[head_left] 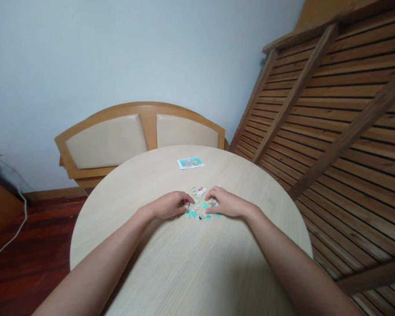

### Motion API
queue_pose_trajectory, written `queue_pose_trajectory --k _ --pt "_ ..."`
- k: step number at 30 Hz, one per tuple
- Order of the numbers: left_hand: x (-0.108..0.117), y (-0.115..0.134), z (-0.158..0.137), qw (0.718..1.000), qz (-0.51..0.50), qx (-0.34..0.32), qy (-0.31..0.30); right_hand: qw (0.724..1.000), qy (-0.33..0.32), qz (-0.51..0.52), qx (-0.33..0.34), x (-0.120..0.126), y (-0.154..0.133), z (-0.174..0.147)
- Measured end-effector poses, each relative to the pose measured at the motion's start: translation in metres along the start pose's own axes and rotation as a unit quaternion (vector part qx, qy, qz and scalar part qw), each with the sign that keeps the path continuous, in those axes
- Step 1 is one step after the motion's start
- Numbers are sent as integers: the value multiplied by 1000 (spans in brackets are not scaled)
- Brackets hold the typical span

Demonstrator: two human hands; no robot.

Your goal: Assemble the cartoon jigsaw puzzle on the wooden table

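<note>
Small jigsaw puzzle pieces lie in a loose pile on the round table, turquoise, white, yellow and pink. From the left, my left hand rests at the pile with its thumb and fingers curved and apart. My right hand mirrors it on the right side, fingers bent round several pieces that lie on the tabletop. Neither hand visibly lifts a piece. Farther back on the table is a flat picture card with two cartoon figures on turquoise.
The pale round table fills the middle. Behind it stands a wooden headboard with cream panels, against the wall. A slatted wooden frame leans at the right. A white cable hangs at the left above the dark red floor.
</note>
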State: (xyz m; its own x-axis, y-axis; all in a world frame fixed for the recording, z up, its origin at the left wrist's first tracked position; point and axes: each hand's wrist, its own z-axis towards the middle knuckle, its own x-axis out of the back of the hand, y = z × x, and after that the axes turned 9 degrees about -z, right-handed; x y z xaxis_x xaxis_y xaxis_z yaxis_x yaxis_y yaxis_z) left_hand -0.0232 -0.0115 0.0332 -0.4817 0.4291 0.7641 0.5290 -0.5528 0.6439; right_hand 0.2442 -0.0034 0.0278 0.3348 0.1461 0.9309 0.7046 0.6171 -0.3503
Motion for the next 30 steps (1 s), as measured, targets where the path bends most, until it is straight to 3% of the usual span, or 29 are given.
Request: queue_pose_trajectory --k 8,13,23,26,30 --pt "4 -8 2 993 -23 -25 113 998 57 -20 -31 2 14 -1" --pt "11 -8 1 990 -47 -10 133 995 70 -34 -56 3 24 -2" --pt "12 -15 -4 992 32 0 119 996 55 -52 -57 1 21 -6" --pt "15 -12 -7 992 57 -27 111 994 46 -47 -83 -1 21 -8" --pt "10 -3 -7 994 61 -74 52 994 45 -23 -97 -4 26 -6"
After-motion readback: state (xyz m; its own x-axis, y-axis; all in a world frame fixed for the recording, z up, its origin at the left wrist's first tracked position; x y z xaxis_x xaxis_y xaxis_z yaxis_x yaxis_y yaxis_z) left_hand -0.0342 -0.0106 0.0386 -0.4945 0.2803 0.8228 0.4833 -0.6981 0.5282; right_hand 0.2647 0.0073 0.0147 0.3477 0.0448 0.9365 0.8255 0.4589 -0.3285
